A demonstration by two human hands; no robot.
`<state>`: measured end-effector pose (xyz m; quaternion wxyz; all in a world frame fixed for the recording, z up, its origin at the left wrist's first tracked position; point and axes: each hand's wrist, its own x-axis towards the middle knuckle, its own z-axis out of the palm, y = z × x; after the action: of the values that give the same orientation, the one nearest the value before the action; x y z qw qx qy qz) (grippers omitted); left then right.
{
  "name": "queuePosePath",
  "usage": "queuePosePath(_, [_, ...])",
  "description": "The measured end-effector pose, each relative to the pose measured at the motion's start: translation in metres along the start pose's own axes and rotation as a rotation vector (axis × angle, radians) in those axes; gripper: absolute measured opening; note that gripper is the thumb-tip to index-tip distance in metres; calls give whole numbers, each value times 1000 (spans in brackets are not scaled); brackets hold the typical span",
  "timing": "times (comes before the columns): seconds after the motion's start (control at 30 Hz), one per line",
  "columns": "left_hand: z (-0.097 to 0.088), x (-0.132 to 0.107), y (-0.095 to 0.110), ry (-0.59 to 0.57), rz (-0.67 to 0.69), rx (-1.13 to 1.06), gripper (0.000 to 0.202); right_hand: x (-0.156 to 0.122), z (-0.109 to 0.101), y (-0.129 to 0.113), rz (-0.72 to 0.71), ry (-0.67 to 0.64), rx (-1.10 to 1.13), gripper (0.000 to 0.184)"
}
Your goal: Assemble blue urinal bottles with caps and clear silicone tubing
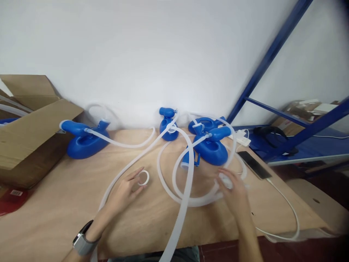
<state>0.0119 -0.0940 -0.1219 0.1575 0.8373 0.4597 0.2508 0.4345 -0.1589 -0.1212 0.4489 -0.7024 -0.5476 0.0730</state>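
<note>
My left hand [127,190] pinches a white plastic ring [147,178] between thumb and fingers, just above the table. Around a translucent white piece [226,181], my right hand [235,191] curls its fingers; motion blur hides its exact shape. Coils of whitish hose [188,171] lie between the hands, one length running down past the table's front edge. Behind them are a small upright blue bottle [169,131] and a lying blue urinal bottle [211,151] with a hose on its neck. A blue spout piece [188,159] rests beside that bottle.
Another blue bottle with a hose [88,143] lies at left, beside an open cardboard box [35,134]. At right are a phone [253,164] on a cable, a white power strip [241,139] and a blue metal frame [268,51]. Red packaging [13,200] sits at far left.
</note>
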Motion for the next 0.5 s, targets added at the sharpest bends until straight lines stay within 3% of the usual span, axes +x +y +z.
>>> queuePosePath(0.07, [5, 5, -16, -5, -53, 7, 33, 16, -29, 45, 82, 36, -167, 60])
queuePosePath(0.17, [13, 14, -36, 37, -135, 28, 34, 34, -47, 83, 169, -234, -163, 66])
queuePosePath(0.23, [18, 20, -45, 66, -172, 39, 39, 39, -49, 86, 173, -355, -118, 64])
queuePosePath(0.37, [32, 22, -59, 101, -172, 44, 44, 52, -58, 66, 126, -565, -63, 58])
queuePosePath(0.47, [40, 18, -68, 128, -140, 60, 45, 84, -75, 55, 70, -773, 8, 52])
queuePosePath(0.5, [42, 18, -70, 129, -133, 65, 45, 101, -80, 54, 48, -775, 23, 52])
